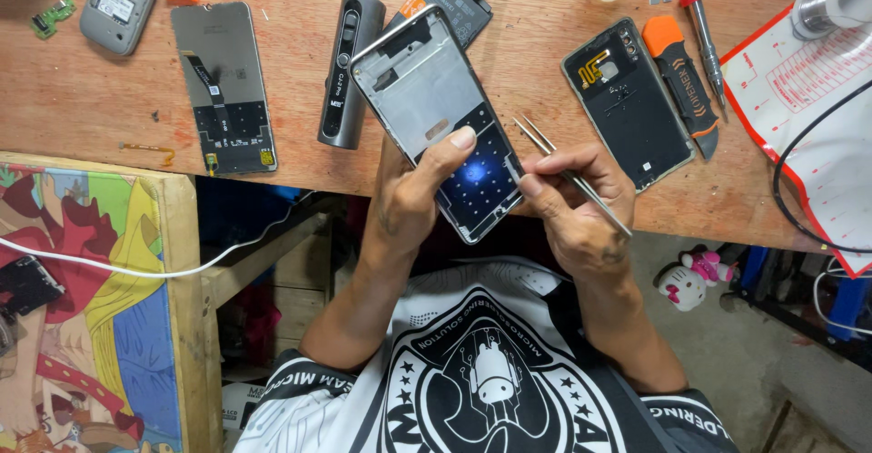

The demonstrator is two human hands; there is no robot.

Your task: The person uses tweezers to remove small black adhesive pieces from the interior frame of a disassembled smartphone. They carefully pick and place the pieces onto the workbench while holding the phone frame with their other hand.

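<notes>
Your left hand (pixel 413 194) grips the opened phone frame (pixel 436 117) above the bench edge; your right hand (pixel 572 203) pinches tweezers (pixel 568 173) beside it. Red-bordered white sheet (pixel 799 99) lies far right.

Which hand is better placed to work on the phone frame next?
Probably the right hand: it holds the tweezers beside the phone frame, its fingers at the frame's edge. The left hand is busy gripping the frame.

Two hands (pixel 418 194) (pixel 577 203), one tweezers (pixel 568 173), one phone frame (pixel 427 90)
</notes>
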